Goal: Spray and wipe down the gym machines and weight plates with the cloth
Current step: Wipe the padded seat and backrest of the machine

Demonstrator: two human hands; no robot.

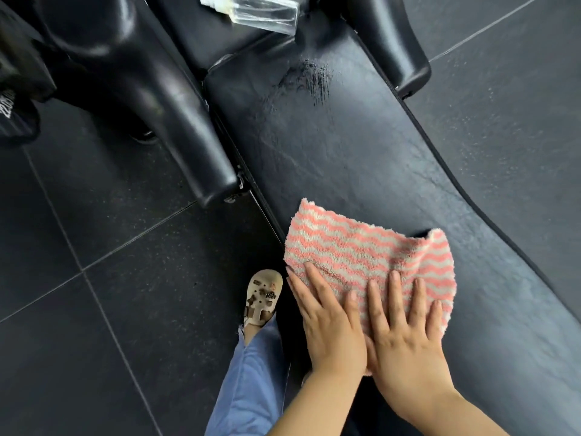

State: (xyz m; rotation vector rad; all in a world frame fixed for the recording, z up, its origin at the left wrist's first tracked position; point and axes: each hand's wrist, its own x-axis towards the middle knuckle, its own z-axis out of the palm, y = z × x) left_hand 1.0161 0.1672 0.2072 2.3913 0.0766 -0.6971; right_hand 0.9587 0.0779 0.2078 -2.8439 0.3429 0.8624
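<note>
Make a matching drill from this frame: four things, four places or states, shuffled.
Things:
1. cloth
2. spray bottle
3. wet patch
4. sandal

Places or states:
A. on the floor tiles, beside the bench
B. lying on its side on the seat pad
C. dark streaks on the bench pad, beyond the cloth
D. pressed flat under both hands

Pairs: 1-D, 2-B, 3-C, 4-A

cloth (361, 256): fluffy terry | bench pad (361, 152): black grained vinyl, slight sheen | spray bottle (261, 11): clear plastic
</note>
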